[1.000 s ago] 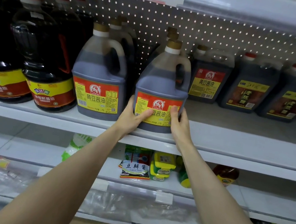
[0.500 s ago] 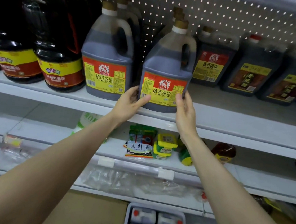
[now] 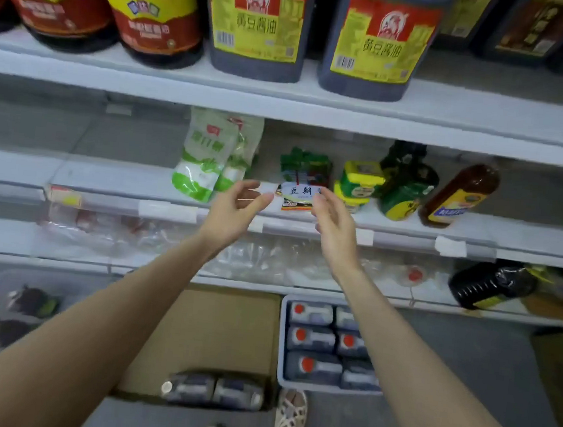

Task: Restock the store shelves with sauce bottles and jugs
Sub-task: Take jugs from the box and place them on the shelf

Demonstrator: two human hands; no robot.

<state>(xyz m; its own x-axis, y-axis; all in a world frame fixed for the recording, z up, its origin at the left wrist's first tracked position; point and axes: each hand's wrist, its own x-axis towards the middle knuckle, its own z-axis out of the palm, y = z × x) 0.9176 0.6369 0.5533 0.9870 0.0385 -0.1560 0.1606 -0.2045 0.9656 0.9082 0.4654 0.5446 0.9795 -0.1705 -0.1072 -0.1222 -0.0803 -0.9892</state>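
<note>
Two hands, head view: the left hand (image 3: pixel 236 209) and right hand (image 3: pixel 333 218) hang side by side in front of the middle shelf's (image 3: pixel 105 175) front edge. The palms are turned toward each other, the fingers loosely bent, and neither holds anything.
Shelved stock: two soy sauce jugs (image 3: pixel 375 43) with red-and-yellow labels stand upright at the front edge of the top shelf (image 3: pixel 488 119). A narrow gap parts them, and round dark bottles (image 3: pixel 155 11) stand to their left.
Stock to fetch: red-capped jugs (image 3: pixel 309 338) are packed upright in a grey crate (image 3: pixel 282 344) on the floor, below the right forearm. Two wrapped jugs (image 3: pixel 215 391) lie on their sides at the near edge of a cardboard box (image 3: pixel 207 330), left of the crate.
Weight: they are full of dark liquid, so likely heavy and apt to slosh.
Surface: the walls look like stiff, smooth plastic, probably slick where the label ends.
Where to hold: probably at the top near the cap to lift one out of the tight pack, then a palm under the base. Any handle is too blurred to make out.
Risk: a one-handed pinch on the sides could slip.
</note>
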